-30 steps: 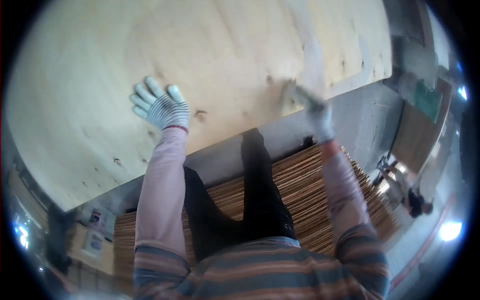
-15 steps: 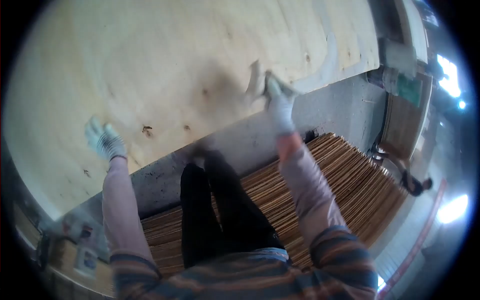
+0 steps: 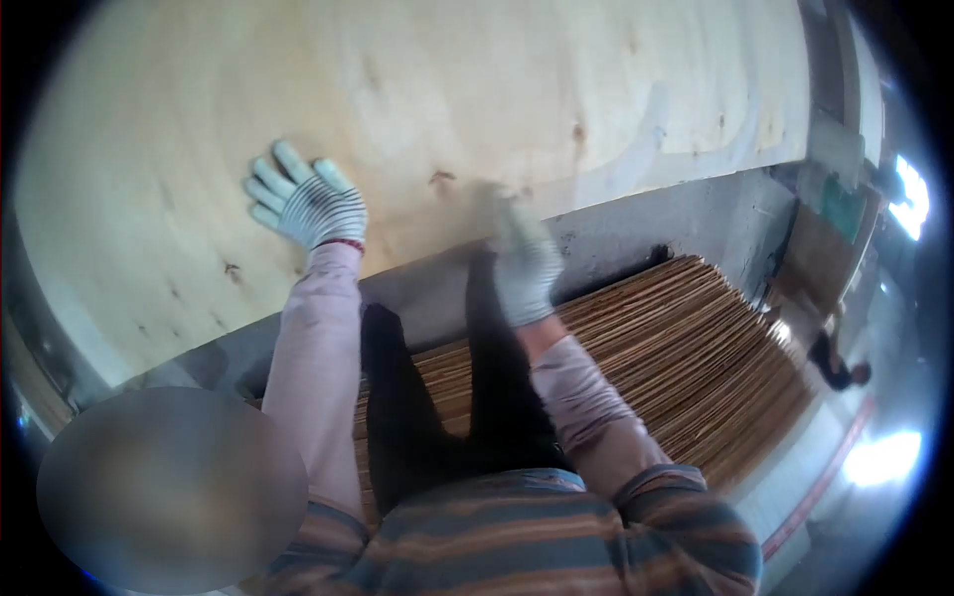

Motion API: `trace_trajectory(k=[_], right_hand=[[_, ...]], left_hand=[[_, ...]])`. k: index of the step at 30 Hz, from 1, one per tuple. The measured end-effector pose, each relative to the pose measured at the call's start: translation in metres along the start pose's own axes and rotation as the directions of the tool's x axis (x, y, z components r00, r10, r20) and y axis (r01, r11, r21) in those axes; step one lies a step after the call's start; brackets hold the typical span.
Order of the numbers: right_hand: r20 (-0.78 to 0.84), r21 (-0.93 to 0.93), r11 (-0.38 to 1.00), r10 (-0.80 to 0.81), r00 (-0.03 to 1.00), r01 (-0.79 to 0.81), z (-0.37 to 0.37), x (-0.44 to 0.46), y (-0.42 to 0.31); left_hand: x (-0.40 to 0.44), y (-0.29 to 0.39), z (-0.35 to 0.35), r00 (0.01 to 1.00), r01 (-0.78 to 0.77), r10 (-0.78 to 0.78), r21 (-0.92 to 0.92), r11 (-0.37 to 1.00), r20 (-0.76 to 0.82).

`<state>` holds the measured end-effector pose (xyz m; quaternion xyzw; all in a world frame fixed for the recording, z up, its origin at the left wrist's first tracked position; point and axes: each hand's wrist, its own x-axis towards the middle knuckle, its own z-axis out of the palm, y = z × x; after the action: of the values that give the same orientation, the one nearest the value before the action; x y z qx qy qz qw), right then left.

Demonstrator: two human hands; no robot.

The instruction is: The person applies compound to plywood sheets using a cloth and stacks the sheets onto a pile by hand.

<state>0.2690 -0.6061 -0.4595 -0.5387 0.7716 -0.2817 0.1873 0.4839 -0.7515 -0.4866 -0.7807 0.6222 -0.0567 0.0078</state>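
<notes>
My left hand (image 3: 310,202), in a striped white glove, lies with fingers spread on a large pale wooden sheet (image 3: 397,99). Nothing is in it. Near the lower edge of the same sheet is my right hand (image 3: 527,258), gloved too, its fingers smeared by motion. A blurred shape shows at those fingertips, and I cannot make out what it is. Dark knots and a greyish smooth patch mark the sheet's surface.
A stack of thin wooden sheets (image 3: 686,368) lies below the big sheet, beside my legs. Another person (image 3: 837,363) is at the far right, near a brown board (image 3: 820,258). A blurred round area (image 3: 169,487) covers the lower left.
Over the last second my right hand has moved left along the sheet's lower edge. My left hand shifted down and left, then back up. The blurred round area has appeared.
</notes>
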Motion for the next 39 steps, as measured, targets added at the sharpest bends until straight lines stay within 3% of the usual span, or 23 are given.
trace_trajectory(k=[2,4,5,6,7,8,9,12,13,14,16,19,21,22,23,24,27,32,33,34,35,37,39], right_hand=[[0.137,-0.184,0.982,0.07,0.988,-0.044,0.038,-0.04,-0.061],[0.235,-0.111,0.994,0.007,0.972,0.019,0.05,-0.046,-0.102],[0.13,-0.067,0.99,-0.119,0.984,0.128,0.055,-0.044,-0.104],[0.124,0.244,0.955,0.142,0.982,-0.169,0.052,-0.042,-0.102],[0.209,0.515,0.739,0.384,0.9,-0.435,0.044,-0.034,-0.102],[0.36,0.697,0.378,0.549,0.754,-0.609,0.037,-0.021,-0.102],[0.349,0.689,0.368,0.586,0.731,-0.624,0.022,0.008,-0.116],[0.194,0.454,0.756,0.432,0.881,-0.471,0.031,0.071,-0.068],[-0.034,0.311,0.938,0.174,0.984,-0.155,0.044,0.088,-0.046],[0.162,0.169,0.959,0.203,0.966,-0.229,0.032,0.113,-0.067],[0.445,0.334,0.891,0.138,0.885,-0.308,0.035,0.108,-0.086],[0.313,0.292,0.954,-0.029,0.949,-0.066,0.045,0.029,-0.055],[0.306,0.016,0.987,-0.154,0.939,0.157,0.033,-0.001,-0.067],[0.326,-0.029,0.987,-0.14,0.935,0.158,0.031,-0.005,-0.079],[0.391,0.246,0.903,0.241,0.888,-0.353,0.036,0.004,-0.1],[0.465,0.149,0.893,0.316,0.827,-0.425,0.041,0.017,-0.093],[0.478,0.614,0.542,0.324,0.816,-0.574,0.066,0.116,-0.151],[0.431,0.897,0.162,-0.111,0.896,-0.411,0.157,0.388,-0.223],[0.357,0.888,0.349,-0.114,0.927,-0.3,0.185,0.441,-0.219],[0.319,0.538,0.84,-0.123,0.94,-0.073,0.197,0.492,-0.221],[0.211,0.236,0.968,-0.138,0.968,0.086,0.207,0.522,-0.236],[0.308,-0.076,0.978,-0.163,0.937,0.195,0.223,0.578,-0.26],[0.586,0.239,0.96,-0.261,0.767,0.145,0.231,0.577,-0.256]], left_hand=[[0.0,-0.007,0.002,0.999,-0.033,0.033,-0.029,0.999,-0.004],[0.006,-0.015,0.0,0.998,-0.064,0.063,-0.076,0.995,-0.012],[0.018,-0.029,-0.001,0.98,-0.201,0.196,-0.139,0.97,-0.044],[0.03,-0.052,-0.003,0.963,-0.267,0.268,-0.184,0.946,-0.019],[0.044,-0.081,-0.01,0.94,-0.33,0.341,-0.226,0.917,0.014],[0.057,-0.104,-0.01,0.91,-0.388,0.413,-0.265,0.882,0.041],[0.064,-0.118,0.002,0.948,-0.316,0.317,-0.195,0.929,-0.026],[0.06,-0.137,0.026,0.982,-0.144,0.135,-0.061,0.988,-0.136],[0.06,-0.136,0.023,0.983,-0.144,0.137,-0.051,0.988,-0.12],[0.064,-0.134,0.023,0.984,-0.142,0.137,-0.038,0.989,-0.113],[0.068,-0.133,0.028,0.987,-0.133,0.128,-0.049,0.99,-0.102],[0.063,-0.134,0.026,0.99,-0.138,0.137,-0.048,0.989,-0.03],[0.071,-0.135,0.021,0.987,-0.161,0.16,-0.029,0.987,-0.03],[0.081,-0.142,0.026,0.939,-0.343,0.339,-0.119,0.932,-0.056],[0.098,-0.151,0.033,0.86,-0.511,0.5,-0.184,0.84,-0.106],[0.129,-0.157,0.032,0.749,-0.662,0.642,-0.226,0.714,-0.166],[0.212,-0.176,-0.001,0.95,-0.234,0.271,-0.22,0.947,0.154],[0.231,-0.182,0.024,0.998,0.046,-0.049,-0.09,0.995,-0.032],[0.232,-0.182,0.028,0.998,0.042,-0.047,-0.083,0.996,-0.049],[0.232,-0.182,0.031,0.997,0.03,-0.035,-0.079,0.996,-0.067],[0.232,-0.185,0.03,0.999,0.029,-0.031,-0.099,0.995,-0.027],[0.233,-0.187,0.044,0.998,0.047,-0.051,-0.115,0.992,-0.029],[0.228,-0.189,0.043,0.999,0.043,-0.044,-0.125,0.991,-0.007]])
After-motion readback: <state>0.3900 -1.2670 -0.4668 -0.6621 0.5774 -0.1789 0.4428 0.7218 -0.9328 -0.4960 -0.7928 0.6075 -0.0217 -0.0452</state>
